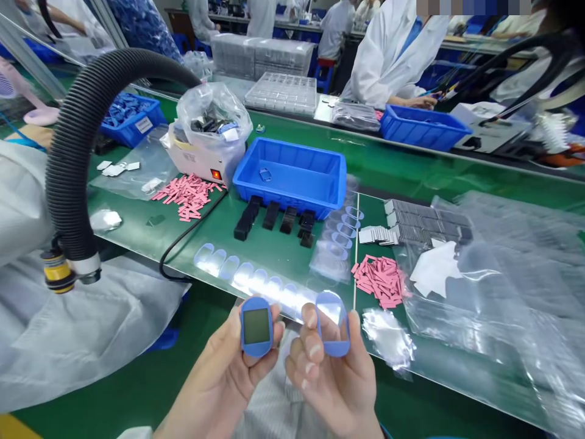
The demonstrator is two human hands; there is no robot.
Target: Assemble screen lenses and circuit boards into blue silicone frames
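Observation:
My left hand (223, 378) pinches a small blue oval piece with a dark square window (256, 326), held upright in front of me. Beside it, my right hand (331, 381) grips a blue oval frame (333, 323) with a clear middle. Both pieces sit close together, just below the near edge of the green table (274, 250). A row of clear oval films (247, 277) lies on the table right behind my hands.
A blue tray (292, 177) stands mid-table with black blocks (274, 219) before it. Pink strips (381, 280) lie right and left. A black ribbed hose (68, 171) hangs at left. Plastic bags (503, 274) cover the right. People in white coats work at the far side.

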